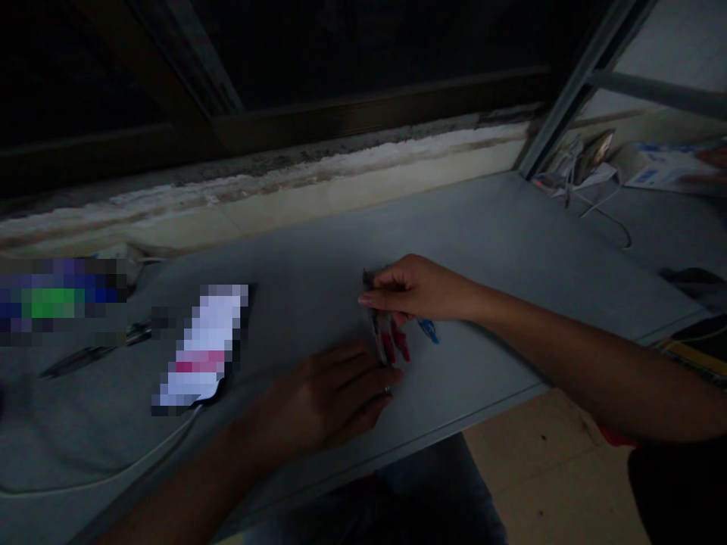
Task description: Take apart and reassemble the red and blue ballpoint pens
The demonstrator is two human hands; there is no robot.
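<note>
My right hand [417, 289] comes in from the right and is shut around a small bunch of pens [382, 337] above the grey desktop [454, 227]. Their lower ends show red and dark parts, and a blue-tipped pen [429, 330] sticks out to the right. Part of the bunch is hidden by my fingers. My left hand [335, 397], with a ring on one finger, lies low over the desk. Its fingertips are right beside the lower ends of the pens, and it holds nothing.
A pixelated flat object [204, 348] with a white cable [113, 478] and another pixelated item [57, 299] lie at the left, near a dark pen-like tool [96, 352]. Papers [664, 168] lie beyond a metal frame at the upper right. Below the desk's front edge are tiled floor and my knee.
</note>
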